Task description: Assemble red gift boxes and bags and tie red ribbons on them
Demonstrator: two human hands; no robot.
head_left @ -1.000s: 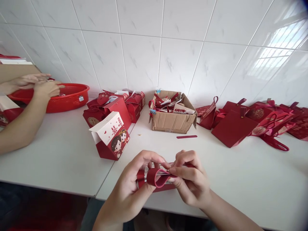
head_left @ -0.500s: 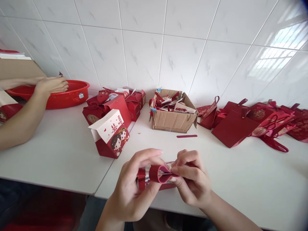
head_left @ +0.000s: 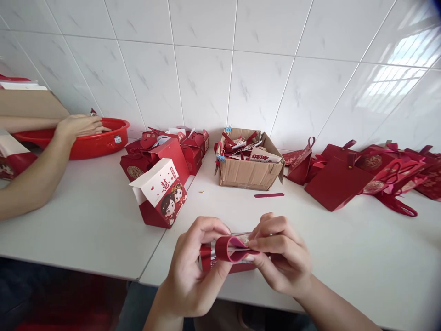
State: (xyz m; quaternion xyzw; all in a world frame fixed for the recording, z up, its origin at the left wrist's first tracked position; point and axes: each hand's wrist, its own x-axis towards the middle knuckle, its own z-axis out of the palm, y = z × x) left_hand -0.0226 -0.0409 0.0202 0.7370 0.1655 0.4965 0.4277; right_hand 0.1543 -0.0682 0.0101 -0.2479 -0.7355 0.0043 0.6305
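At the front of the white table [head_left: 165,255], the left hand [head_left: 188,276] curled around a red box [head_left: 206,259]. Its forefinger [head_left: 211,224] had drawn back, leaving the neck of the looped strap [head_left: 222,249] pinched by the right hand [head_left: 284,250] alone.

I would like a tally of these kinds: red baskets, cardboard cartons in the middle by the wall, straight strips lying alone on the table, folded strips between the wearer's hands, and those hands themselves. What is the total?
Red basket: 1
Cardboard carton: 1
Straight strip: 1
Folded strip: 1
Hands, left hand and right hand: 2
Total: 6
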